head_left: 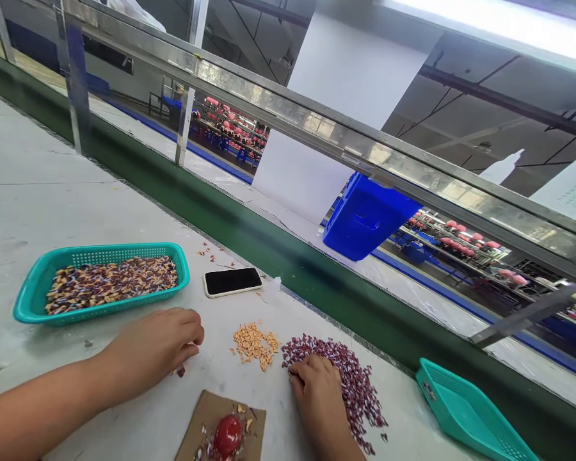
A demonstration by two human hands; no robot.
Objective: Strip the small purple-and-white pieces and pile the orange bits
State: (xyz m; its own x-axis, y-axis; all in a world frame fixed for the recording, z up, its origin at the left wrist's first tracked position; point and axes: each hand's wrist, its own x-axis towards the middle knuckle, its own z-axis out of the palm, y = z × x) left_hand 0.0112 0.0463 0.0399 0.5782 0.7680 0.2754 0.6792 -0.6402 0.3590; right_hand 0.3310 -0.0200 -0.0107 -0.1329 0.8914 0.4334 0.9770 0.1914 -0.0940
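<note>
Maroon pieces (352, 384): loose pile on the table (77, 192), just beside orange pieces (254, 344).
Right hand (317, 390): fingers curled, pressing into my pile; cannot tell if gripping.
Left hand (156, 346): half-closed, just above stray pieces (180, 371); cannot tell if pinching.

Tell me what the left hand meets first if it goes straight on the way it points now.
Probably the pile of small orange pieces, just ahead of the left hand. Its line runs near the pile's upper edge, so depth makes this uncertain: it might only graze the pile.
</note>
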